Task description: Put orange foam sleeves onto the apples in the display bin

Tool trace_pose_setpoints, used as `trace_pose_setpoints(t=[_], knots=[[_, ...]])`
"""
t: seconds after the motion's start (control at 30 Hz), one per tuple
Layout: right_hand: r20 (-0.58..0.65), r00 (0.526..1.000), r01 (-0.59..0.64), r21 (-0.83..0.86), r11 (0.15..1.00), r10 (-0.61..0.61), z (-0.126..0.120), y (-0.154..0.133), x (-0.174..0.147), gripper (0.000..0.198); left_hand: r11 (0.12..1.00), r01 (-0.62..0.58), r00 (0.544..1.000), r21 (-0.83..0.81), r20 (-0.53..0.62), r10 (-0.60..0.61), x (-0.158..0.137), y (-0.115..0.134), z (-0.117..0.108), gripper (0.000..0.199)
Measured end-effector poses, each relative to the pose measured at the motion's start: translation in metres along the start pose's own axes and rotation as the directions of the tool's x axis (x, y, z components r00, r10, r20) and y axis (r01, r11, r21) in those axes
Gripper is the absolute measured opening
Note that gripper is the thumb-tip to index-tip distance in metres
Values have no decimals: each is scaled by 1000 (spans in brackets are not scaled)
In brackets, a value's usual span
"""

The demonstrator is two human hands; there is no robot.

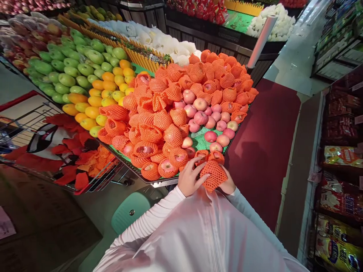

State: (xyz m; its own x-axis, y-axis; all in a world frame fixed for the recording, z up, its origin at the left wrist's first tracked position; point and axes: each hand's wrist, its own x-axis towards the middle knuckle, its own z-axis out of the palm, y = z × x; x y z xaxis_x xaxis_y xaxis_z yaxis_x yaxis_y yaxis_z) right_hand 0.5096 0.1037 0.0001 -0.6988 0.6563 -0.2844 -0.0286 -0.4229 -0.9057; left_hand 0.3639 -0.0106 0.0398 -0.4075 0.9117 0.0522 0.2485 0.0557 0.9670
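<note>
Close to my body, at the front corner of the fruit stand, both hands are at an orange foam fruit net [212, 176]. My left hand [190, 176] grips its left side with bent fingers. On the other side my right hand [228, 185] holds the net, its fingers mostly hidden behind it. Whether an apple is inside this net I cannot tell. Just beyond lie netted apples [216, 156]. Bare pink apples [200, 118] sit farther up on a green mat [199, 138]. A large heap of apples in orange nets [163, 118] fills the stand's left and back.
Oranges [109, 86] and green fruit [85, 69] lie to the left. A shopping cart [98, 175] with orange nets stands beside a green stool [131, 211]. A metal post [262, 41] rises at the back right. Packaged-goods shelves [340, 196] line the right.
</note>
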Motion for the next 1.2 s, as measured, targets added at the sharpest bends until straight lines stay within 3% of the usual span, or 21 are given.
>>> trace_pose_setpoints(t=[0.13, 0.23, 0.33, 0.43, 0.53, 0.6, 0.77, 0.83, 0.93, 1.07, 1.2], knots=[[12, 999, 44, -89, 995, -43, -2, -12, -1, 53, 989, -25, 1000, -144, -4, 25, 0, 2, 2, 16], [40, 996, 88, -157, 984, -83, -4, -20, -1, 61, 916, 85, 995, -391, -17, -99, 0, 1, 4, 23], [37, 988, 155, -206, 966, -151, -7, -24, -1, 69, 797, 158, 986, -583, 45, -162, -1, 1, 4, 33], [57, 980, 197, -271, 942, -188, -9, -28, -1, 72, 736, 217, 976, -641, 122, -182, -1, -2, 4, 37], [82, 973, 232, -289, 929, -218, -11, -33, -2, 73, 745, 188, 977, -640, 44, -209, 3, -7, 3, 37], [134, 972, 225, -308, 924, -192, -12, -36, -3, 73, 720, 159, 976, -676, -5, -220, 7, -9, 1, 37], [287, 955, 177, -364, 915, -71, -8, -35, -7, 76, 582, 196, 959, -789, 31, -281, 16, -11, 1, 36], [273, 959, 164, -310, 936, -77, -5, -29, -7, 74, 578, 192, 952, -793, 6, -307, 18, -13, 5, 35], [137, 987, 103, -173, 979, -79, -4, -16, -2, 56, 595, 199, 946, -778, -6, -324, 15, -15, 10, 36], [-17, 998, 58, -9, 998, -58, -9, -6, 4, 51, 589, 241, 961, -771, 103, -257, 3, -12, 13, 42], [-20, 998, 64, -12, 998, -64, -14, -2, 3, 57, 712, 214, 977, -669, 135, -167, -6, -21, 13, 39]])
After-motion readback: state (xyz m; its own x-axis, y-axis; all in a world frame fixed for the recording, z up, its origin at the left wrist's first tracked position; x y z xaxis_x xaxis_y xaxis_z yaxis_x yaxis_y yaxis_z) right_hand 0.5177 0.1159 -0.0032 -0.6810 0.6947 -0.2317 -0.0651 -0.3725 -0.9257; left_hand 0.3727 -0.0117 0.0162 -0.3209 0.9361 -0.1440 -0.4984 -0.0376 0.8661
